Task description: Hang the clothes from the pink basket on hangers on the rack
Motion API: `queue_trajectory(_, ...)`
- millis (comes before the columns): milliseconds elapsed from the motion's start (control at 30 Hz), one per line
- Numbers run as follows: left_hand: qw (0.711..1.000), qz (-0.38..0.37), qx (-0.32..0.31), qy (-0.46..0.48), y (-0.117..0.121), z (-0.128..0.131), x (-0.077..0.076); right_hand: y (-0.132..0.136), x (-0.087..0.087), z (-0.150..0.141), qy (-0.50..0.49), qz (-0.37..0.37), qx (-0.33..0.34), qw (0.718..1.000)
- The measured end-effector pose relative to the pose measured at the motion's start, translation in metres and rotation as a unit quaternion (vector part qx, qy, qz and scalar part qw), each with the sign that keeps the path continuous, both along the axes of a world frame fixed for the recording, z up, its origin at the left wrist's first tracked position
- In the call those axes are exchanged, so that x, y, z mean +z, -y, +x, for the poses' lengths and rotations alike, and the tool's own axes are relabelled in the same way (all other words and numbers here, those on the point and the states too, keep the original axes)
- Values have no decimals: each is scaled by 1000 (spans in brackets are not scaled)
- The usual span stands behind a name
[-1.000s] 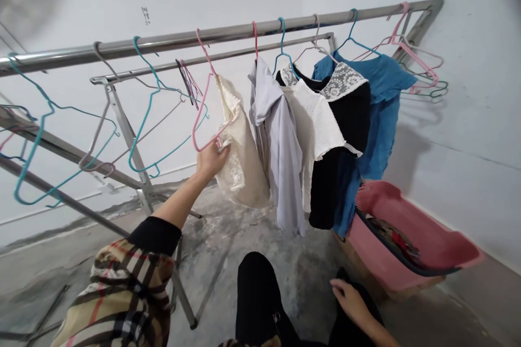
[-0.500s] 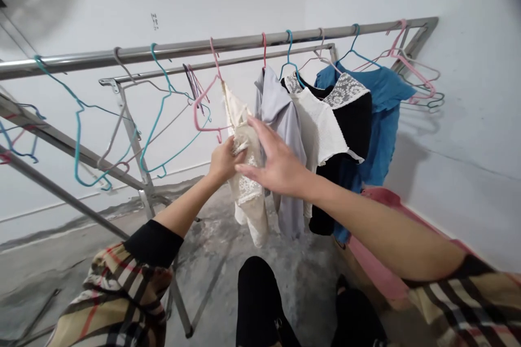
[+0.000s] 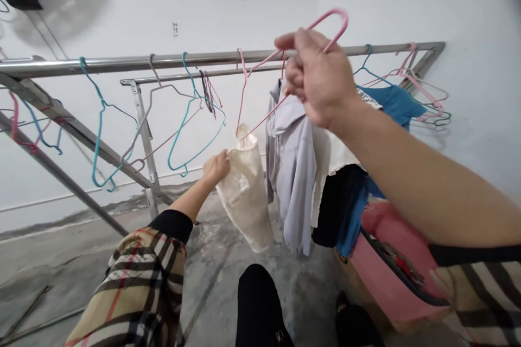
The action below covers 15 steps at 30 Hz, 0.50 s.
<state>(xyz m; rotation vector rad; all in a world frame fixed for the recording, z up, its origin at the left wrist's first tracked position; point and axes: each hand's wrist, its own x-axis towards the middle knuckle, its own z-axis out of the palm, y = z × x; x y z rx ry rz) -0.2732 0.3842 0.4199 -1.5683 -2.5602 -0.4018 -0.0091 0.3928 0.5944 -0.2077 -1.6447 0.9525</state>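
My right hand [image 3: 319,76] is closed around one end of a pink clothes hanger [image 3: 266,115], whose looped corner sticks out above my fingers. The hanger's hook rests on the metal rail. A cream lace garment [image 3: 246,200] hangs from the hanger's other, lower end. My left hand [image 3: 217,167] pinches the garment's upper left edge. Just right of the garment, a light grey hooded top [image 3: 293,162] hangs on the rail, partly behind the hanger and my right arm.
Blue-green hangers [image 3: 97,130] and a grey hanger hang along the metal rail [image 3: 130,63] at left. A white top [image 3: 337,152], black clothing [image 3: 340,211] and a blue garment [image 3: 394,105] hang at right. Below stands a pink basket [image 3: 382,271] with items inside.
My right hand has left the cream garment and moved up and right onto the pink hanger, swinging its end towards me. The garment now hangs lower and more spread out, still in my left hand.
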Motion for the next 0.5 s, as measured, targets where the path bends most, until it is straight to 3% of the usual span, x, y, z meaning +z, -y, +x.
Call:
queue_trajectory(67,999,-40,-1,19,4,-3,-13,-8,11,8,-7,-28,-18,999)
queue_trajectory(133,996,-73,-30,34,9,7,-26,-12,11,10,-14,-47,-21,999)
queue_trajectory(267,984,-84,-151,54,25,56,-32,-15,-20,10,12,-49,2,999)
queue_trajectory(400,957,-33,-269,105,54,106,1,-16,-77,22,95,-60,30,993)
queue_trajectory(500,885,81,-372,269,81,135,37,-8,-136,44,181,-105,91,974)
